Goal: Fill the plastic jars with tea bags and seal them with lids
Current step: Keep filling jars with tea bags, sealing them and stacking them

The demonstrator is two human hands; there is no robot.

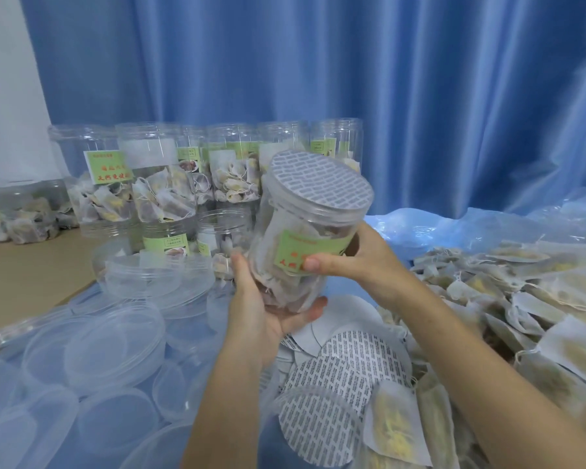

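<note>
Head view, left to right: loose clear lids (pixel 112 346) piled low on the bench (pixel 21 272), filled open jars (pixel 163 184) ranked behind against the blue curtain (pixel 318 62). Left hand (pixel 268 309) cupped under the jar (pixel 305 238), fingers (pixel 242 275) curled up its near side, thumb wrapped beneath, grasping the base. Jar lifted clear of the bench, tilted, packed with tea bags, lid with printed liner (pixel 320 179) seated on top. Right hand (pixel 362 262) clamped round the green label, thumb across it. Further right, spare printed liners (pixel 349 374), then heaped tea bags (pixel 521 299). Likely tightening or checking the seal: best to brace the base firmly, shift the right grip onto the lid rim, keep threads square, twist until snug.
</note>
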